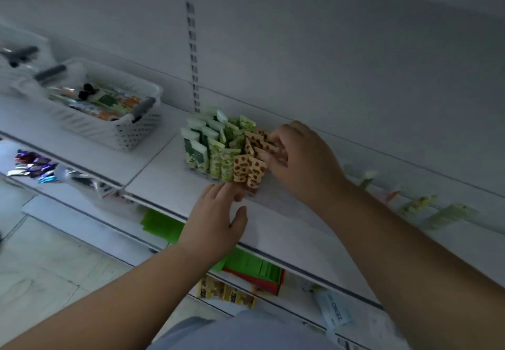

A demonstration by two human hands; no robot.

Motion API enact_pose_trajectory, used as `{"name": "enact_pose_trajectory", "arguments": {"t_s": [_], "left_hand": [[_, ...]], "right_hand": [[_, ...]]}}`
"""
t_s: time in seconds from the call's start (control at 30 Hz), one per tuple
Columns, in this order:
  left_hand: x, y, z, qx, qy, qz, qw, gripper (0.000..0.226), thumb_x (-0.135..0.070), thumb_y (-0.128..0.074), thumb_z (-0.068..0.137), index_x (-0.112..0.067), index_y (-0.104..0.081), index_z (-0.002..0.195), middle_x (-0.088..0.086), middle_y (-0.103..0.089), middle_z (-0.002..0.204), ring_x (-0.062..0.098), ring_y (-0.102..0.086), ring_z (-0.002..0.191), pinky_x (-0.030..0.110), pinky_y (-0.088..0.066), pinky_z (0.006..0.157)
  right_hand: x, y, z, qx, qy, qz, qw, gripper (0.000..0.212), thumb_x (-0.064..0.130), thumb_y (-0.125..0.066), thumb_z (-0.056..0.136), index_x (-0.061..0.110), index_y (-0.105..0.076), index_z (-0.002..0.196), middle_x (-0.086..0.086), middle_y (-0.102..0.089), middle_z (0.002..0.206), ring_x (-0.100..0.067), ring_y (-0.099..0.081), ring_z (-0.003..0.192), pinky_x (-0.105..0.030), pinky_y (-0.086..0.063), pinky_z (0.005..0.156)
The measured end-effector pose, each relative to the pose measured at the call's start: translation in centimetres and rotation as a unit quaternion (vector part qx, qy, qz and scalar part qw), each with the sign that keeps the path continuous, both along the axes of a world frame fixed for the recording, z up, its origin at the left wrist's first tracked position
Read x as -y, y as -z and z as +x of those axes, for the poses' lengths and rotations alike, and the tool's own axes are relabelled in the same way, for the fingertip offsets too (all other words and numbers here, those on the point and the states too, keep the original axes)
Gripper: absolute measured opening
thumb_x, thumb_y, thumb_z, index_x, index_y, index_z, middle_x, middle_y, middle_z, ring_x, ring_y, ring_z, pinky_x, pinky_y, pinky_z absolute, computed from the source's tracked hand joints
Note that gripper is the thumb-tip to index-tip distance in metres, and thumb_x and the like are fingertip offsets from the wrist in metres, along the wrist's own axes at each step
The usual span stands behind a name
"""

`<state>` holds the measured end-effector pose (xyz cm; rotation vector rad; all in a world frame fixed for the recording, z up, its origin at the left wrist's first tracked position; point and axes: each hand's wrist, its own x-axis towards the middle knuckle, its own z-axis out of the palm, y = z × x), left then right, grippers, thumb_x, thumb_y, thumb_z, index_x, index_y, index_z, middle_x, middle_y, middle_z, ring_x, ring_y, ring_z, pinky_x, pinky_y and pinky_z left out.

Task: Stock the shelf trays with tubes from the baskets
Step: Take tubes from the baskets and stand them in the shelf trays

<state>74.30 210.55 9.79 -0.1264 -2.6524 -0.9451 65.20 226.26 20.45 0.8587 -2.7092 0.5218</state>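
A clear shelf tray (191, 168) on the white shelf holds upright rows of tubes: green and white ones (207, 147) on the left, orange-spotted ones (250, 170) on the right. My right hand (297, 158) reaches in from the right, its fingers curled around an orange-spotted tube at the back of the right row. My left hand (216, 217) lies with straight fingers at the tray's front edge, fingertips touching the base of the front orange-spotted tubes.
A white basket (123, 133) with grey handles holds more tubes at the left of the shelf; a second basket (16, 73) stands behind it. Several loose tubes (426, 207) lie along the shelf's back right. Lower shelves hold green and red packs (254, 267).
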Motion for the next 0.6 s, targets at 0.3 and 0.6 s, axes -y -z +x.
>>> {"name": "enact_pose_trajectory", "arguments": {"t_s": [0.3,0.6], "left_hand": [[16.0,-1.7,4.9,0.009,-0.187,0.007,0.982,0.02,-0.023,-0.062,0.086,-0.022,-0.058,0.105,-0.011,-0.054,0.094,0.009,-0.049,0.089,0.025,-0.042,0.079],[38.1,-3.0,7.7,0.008,-0.205,-0.019,0.979,0.022,-0.021,-0.064,0.084,-0.022,-0.06,0.106,-0.012,-0.055,0.096,0.009,-0.049,0.092,0.023,-0.039,0.08]], "right_hand": [[16.8,-1.6,4.1,0.039,-0.111,-0.073,0.99,0.032,0.039,-0.061,0.089,0.018,-0.056,0.113,0.01,-0.044,0.102,-0.01,-0.049,0.094,-0.026,-0.04,0.078],[38.1,-1.9,5.4,0.042,-0.116,-0.079,0.989,0.033,0.039,-0.062,0.088,0.02,-0.058,0.115,0.013,-0.041,0.1,-0.004,-0.044,0.089,-0.023,-0.038,0.078]]}}
